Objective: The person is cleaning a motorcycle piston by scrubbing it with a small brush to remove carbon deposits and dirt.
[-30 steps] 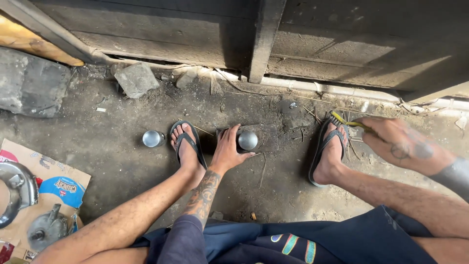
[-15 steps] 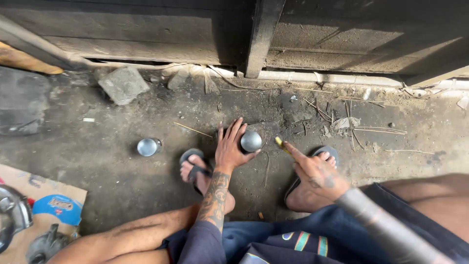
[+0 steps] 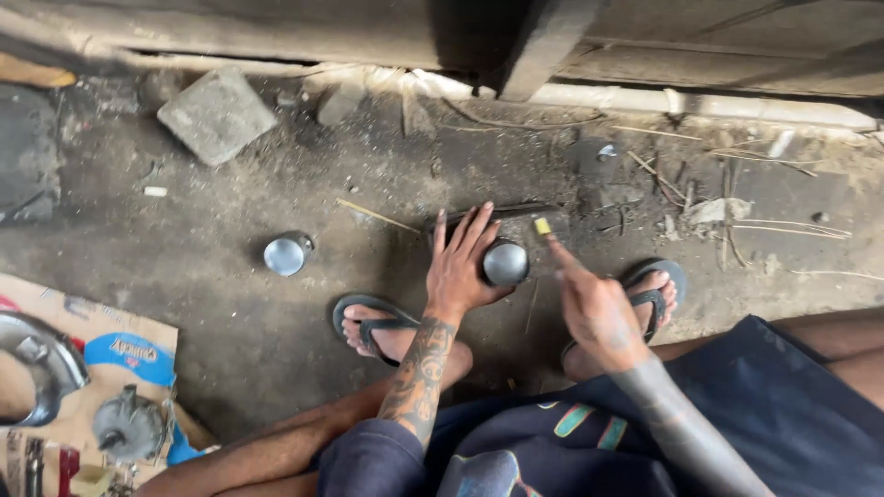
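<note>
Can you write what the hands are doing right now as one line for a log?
left hand: steadies round metal cup on ground | right hand: holds yellow-tipped tool just beside cup | second metal cup: apart, to the left

The left hand (image 3: 463, 267) rests flat on the dirty ground (image 3: 230, 313), touching a shiny round metal cup (image 3: 505, 263). The right hand (image 3: 597, 308) holds a small yellow-tipped tool (image 3: 542, 226) just beside it. Another shiny cup (image 3: 285, 255) sits well apart, toward the left.
</note>
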